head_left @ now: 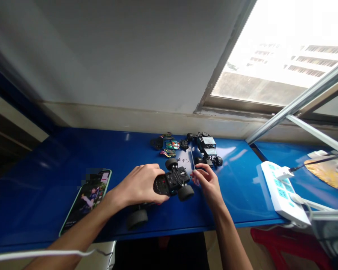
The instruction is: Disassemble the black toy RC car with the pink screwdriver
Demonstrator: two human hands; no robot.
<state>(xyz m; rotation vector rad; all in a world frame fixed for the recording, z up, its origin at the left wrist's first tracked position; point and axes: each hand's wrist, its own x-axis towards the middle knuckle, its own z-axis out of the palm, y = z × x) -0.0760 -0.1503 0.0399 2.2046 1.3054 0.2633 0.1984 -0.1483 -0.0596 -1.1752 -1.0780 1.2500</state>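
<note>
My left hand (pixel 146 183) is wrapped round a black toy car chassis (pixel 176 180) with thick tires, its underside turned up. One tire sticks out below the hand. To the right of the chassis, my right hand (pixel 207 182) pinches a screwdriver (pixel 192 159) with a thin metal shaft and a clear handle partly hidden by the fingers. The shaft points away from me, toward the back of the table. Small dark screws (pixel 183 161) lie scattered just beyond the chassis. Colourful toy car body parts (pixel 170 144) rest behind them.
A second toy car (pixel 207 146) with big black wheels stands at the back. On the left of the blue table (pixel 124 150) lies a phone (pixel 88 200) with its screen lit. A white power strip (pixel 284 193) with plugs and cables sits at right, near a metal frame (pixel 278 116).
</note>
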